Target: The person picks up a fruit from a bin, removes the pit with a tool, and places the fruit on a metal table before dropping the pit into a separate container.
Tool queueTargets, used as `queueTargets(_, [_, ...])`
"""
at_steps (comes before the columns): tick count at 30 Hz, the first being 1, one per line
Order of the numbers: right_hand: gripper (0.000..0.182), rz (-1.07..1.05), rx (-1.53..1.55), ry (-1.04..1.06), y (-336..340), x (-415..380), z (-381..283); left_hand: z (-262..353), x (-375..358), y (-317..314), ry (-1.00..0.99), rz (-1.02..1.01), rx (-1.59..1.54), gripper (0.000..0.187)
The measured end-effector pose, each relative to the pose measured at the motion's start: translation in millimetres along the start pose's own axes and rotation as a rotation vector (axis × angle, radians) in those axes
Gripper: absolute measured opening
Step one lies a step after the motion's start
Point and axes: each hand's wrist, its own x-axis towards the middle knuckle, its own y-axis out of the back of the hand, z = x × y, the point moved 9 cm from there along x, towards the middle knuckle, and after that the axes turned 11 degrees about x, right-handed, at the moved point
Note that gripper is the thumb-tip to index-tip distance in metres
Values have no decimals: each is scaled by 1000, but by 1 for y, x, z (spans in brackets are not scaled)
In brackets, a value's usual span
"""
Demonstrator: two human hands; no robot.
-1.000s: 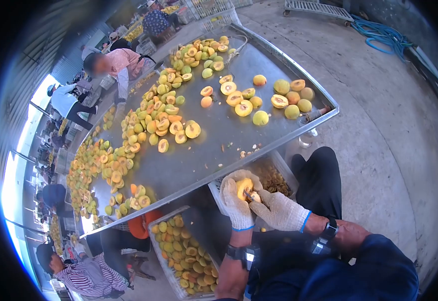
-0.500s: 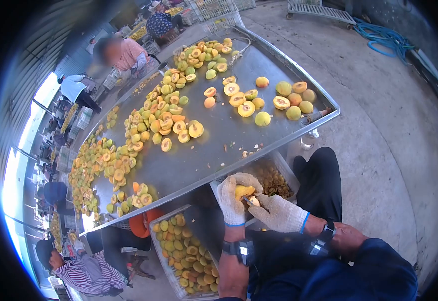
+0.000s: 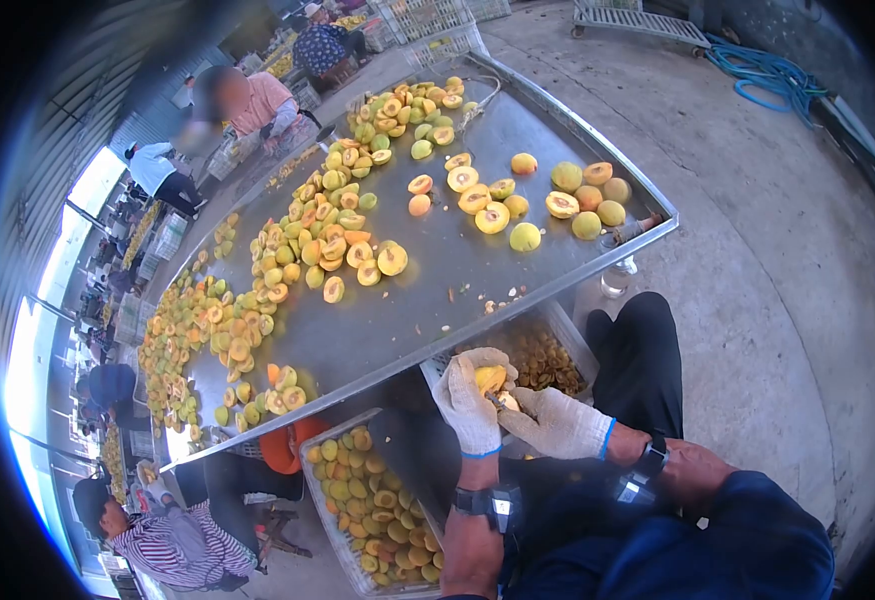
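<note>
My left hand [image 3: 469, 402], in a whitish work glove with a blue cuff edge, is closed around a yellow-orange apricot [image 3: 490, 379]. My right hand [image 3: 555, 420], gloved alike, meets it from the right with fingers pinched on a small metal tool [image 3: 500, 399]. Most of that tool is hidden by fingers and fruit; its tip is against the apricot. Both hands are over my lap, just below the table edge. Beneath them a white crate [image 3: 579, 345] holds brown pits [image 3: 547, 362].
The metal table [image 3: 427, 305] carries many apricot halves [image 3: 307, 235] at left and several whole apricots [image 3: 586, 225] at right. A crate of apricots [image 3: 377, 510] stands left of my legs. A person in stripes [image 3: 182, 545] sits lower left; others work beyond. A blue hose [image 3: 772, 80] lies upper right.
Both hands stay together at the apricot, with my left hand and wrist shifted slightly right. The tool's metal shows less than before. In the background, a person in light blue has moved slightly.
</note>
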Motion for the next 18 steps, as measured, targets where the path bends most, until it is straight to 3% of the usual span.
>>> queueTargets(2, [39,39,-116,80,3,0,-6,-2,0,3,-16,41,41,55])
queueTargets(6, [38,0,-62,54,4,0,-7,-4,-4,5,69,95,49,56])
queueTargets(9, [38,-76,15,-100,3,-5,-7,-3,-4,3,43,18,36,56])
queueTargets(11, [39,-99,-191,21,3,-1,-10,6,-2,0,-66,-22,95,64])
queueTargets(14, [40,-37,-334,86,3,4,-7,10,-1,-2,-70,-54,105,65])
queueTargets(18, [40,-32,-206,89,6,-1,-12,2,-2,-4,69,-29,148,63])
